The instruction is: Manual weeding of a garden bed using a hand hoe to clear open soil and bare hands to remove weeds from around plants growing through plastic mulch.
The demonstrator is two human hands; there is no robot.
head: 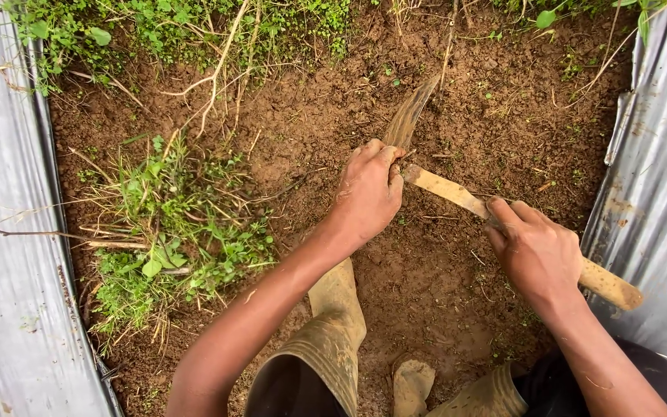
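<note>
Head view: bare brown soil strip (441, 286) between two silver plastic mulch sheets (5, 255), weed clump (171, 232) on the left, muddy rubber boots (337, 324) at the bottom. Left hand (368, 193) has its fingers curled tight at the hoe's head, where the mud-caked curved blade (409, 116) meets the wooden handle (457, 194); blade points away, just above or on the soil, cannot tell which. Right hand (538, 251) is wrapped closed around the handle further back, butt end sticking out past it toward the right sheet.
</note>
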